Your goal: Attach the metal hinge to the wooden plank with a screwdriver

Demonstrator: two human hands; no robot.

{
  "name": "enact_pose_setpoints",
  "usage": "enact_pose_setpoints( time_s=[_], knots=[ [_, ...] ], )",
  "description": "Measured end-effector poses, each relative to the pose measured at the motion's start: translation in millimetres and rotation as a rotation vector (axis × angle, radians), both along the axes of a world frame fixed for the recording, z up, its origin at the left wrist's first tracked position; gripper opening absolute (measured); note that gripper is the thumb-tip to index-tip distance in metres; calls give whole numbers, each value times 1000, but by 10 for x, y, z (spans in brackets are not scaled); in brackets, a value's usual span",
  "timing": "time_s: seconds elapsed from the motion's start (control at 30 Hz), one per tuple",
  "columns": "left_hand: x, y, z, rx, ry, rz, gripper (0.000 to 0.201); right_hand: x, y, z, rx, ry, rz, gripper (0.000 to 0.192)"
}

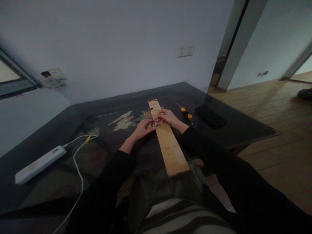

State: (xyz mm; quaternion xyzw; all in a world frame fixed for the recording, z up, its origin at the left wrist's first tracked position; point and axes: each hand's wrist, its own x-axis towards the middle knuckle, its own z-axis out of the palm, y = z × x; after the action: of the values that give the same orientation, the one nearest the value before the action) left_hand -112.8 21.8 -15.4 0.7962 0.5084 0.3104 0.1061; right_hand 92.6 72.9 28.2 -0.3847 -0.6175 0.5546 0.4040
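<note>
dark glass desk (243, 130) carries our wooden plank (168, 143). small metal hinge (154, 123) sits on plank's middle; left hand (143, 126) and right hand (168, 117) pinch it, steadying it flat. screwdriver (185, 112) right of plank.

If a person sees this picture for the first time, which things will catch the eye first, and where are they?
A long pale wooden plank lies across the middle of the dark glass table, its near end past the table's edge. On it the left hand and right hand meet over a small metal part. A yellow-handled screwdriver lies right of them, and a white power strip at far left.
</note>
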Motion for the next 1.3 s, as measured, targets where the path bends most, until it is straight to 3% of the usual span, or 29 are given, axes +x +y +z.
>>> enact_pose_setpoints(
  time_s=[0.2,0.4,0.7,0.8,1.0,1.3],
  knots=[
    [-11,-11,29,-6,5,6,49,-9,-49,13,23,-32,77,16],
    [-24,3,10,-6,8,-2,51,-4,-62,27,68,-68,60,17],
    [-10,-1,-1,-29,-1,17,53,-15,8,-6,-24,-17,20,17],
    [-12,10,-12,-26,-7,31,55,-66,80,-38,66,-143,24,18],
    [-26,33,-68,-15,-37,37,60,-163,80,-45,487,-611,-17,8],
    [-21,32,-83,-21,-50,49,63,-161,-34,-29,546,-797,-27,15]
  ],
)
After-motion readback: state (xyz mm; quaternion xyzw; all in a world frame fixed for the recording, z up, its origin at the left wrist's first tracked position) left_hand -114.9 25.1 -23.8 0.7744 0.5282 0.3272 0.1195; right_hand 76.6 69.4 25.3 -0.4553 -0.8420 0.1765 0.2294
